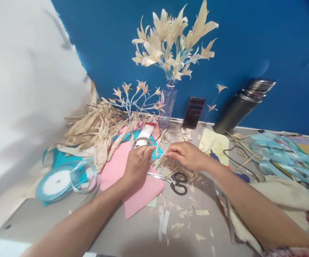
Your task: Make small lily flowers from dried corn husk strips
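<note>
My left hand (138, 162) and my right hand (187, 155) are close together over the grey table (133, 232), both with fingers pinched. Between them runs a thin pale strip of dried husk (162, 157), held at each end. Under the hands lie loose husk scraps (170, 167) and black-handled scissors (174, 181). A pink paper sheet (135, 185) lies beneath my left hand, with a roll of tape (143, 142) just beyond its fingers.
A clear bottle of husk flowers (168, 103) stands by the blue wall, with a phone (193, 112) and a dark flask (241, 105) leaning there. A husk pile (95, 130) and blue ribbon spool (56, 182) lie left; blue ribbons (283, 153) and cream cloth (283, 196) right.
</note>
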Motion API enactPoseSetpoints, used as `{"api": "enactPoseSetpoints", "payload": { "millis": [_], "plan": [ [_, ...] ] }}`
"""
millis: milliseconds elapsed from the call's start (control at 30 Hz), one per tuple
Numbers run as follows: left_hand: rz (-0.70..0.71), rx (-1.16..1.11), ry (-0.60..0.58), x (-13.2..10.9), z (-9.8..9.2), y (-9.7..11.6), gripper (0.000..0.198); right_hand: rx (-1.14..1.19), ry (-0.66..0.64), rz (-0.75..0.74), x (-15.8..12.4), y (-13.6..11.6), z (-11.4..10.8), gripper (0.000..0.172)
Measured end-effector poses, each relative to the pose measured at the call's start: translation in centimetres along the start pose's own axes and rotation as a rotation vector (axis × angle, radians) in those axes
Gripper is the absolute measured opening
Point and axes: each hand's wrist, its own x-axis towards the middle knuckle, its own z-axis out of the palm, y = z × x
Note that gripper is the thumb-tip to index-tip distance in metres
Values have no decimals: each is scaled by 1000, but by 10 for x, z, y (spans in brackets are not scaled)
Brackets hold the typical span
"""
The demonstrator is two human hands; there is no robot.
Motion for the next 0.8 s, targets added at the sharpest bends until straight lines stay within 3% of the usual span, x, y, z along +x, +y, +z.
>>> {"api": "enactPoseSetpoints", "payload": {
  "millis": [100, 200, 267, 433, 533, 633, 733, 800],
  "plan": [
    [-100, -407, -16, 0, 0, 5, 37, 263, 47, 97, 1, 0, 3, 25],
    [-178, -674, -142, -1, -1, 11, 24, 551, 78, 200, 3, 4, 11, 27],
    [-234, -762, -209, -2, -1, 12, 27, 707, 65, 231, 4, 7, 17, 31],
    [-271, -794, -225, -2, -1, 12, 18, 879, -57, 260, 3, 4, 26, 39],
    [-290, -801, -324, -3, -2, 12, 18, 753, -144, 211, 1, -4, 21, 34],
    [-348, -799, -384, -4, -3, 13, 20, 470, 37, 114, -2, -13, 13, 17],
    [-381, -732, -403, -5, -2, 12, 19, 271, 202, -36, -5, -20, 12, 46],
    [-365, -664, -418, -6, -1, 11, 20, 78, 262, -148, -7, -23, 16, 44]
  ]
}}
